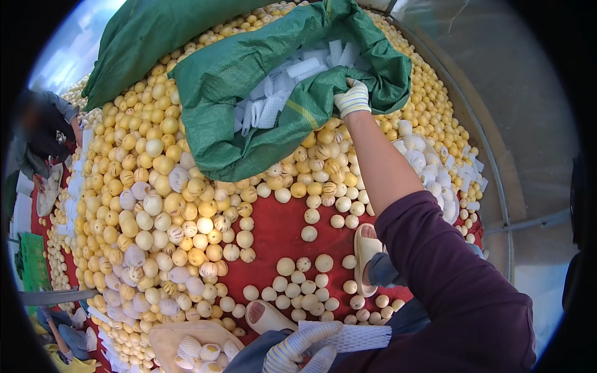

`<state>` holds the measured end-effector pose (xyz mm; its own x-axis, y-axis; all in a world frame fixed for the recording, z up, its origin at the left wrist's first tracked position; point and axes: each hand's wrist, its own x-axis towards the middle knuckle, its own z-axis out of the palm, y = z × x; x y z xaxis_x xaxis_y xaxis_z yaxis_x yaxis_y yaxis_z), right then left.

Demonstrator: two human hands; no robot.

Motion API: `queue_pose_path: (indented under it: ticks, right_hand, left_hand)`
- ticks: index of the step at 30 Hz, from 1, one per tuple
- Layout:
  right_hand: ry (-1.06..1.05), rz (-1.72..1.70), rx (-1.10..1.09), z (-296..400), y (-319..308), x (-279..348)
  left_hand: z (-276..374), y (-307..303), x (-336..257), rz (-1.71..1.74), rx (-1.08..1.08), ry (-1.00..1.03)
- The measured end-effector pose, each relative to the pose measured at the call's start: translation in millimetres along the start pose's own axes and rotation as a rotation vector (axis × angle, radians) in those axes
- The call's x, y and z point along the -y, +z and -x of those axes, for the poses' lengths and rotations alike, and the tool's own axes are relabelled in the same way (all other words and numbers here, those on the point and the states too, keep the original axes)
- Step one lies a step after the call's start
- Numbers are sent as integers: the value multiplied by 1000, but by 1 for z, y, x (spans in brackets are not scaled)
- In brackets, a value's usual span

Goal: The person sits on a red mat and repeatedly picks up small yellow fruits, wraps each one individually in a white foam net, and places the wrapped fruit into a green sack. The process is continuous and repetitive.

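My right hand (353, 97), in a striped knit glove, is closed on the near rim of a large green woven sack (219, 79). The sack lies open across the fruit heap, with many white foam net sleeves (305, 68) inside. Low in the view, my left hand (298, 349), gloved alike, holds a flattened white foam net sleeve (364, 338) between thumb and fingers. Yellow and cream round fruits (175, 205), some with dark stripes, look like pepino melons. They are heaped under and around the sack.
Loose fruits (298, 289) lie on red cloth (280, 228) around my feet. Net-wrapped fruits fill a tub (175, 333) at lower left and another container (450, 207) at right. A second green sack (140, 42) lies behind. Two people (35, 135) (70, 331) work at left.
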<state>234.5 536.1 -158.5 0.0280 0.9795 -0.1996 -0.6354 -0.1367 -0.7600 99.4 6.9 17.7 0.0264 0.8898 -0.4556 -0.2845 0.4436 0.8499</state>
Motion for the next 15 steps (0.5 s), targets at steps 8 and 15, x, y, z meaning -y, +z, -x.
queue_pose_path:
  ticks: [8, 15]
  right_hand:
    - [-363, 682, 114, -5, 104, -28]
    - [508, 45, -62, -24, 59, -110]
  left_hand:
    - [-21, -2, -9, -44, -24, -36]
    - [-29, -3, -1, -133, -44, 4]
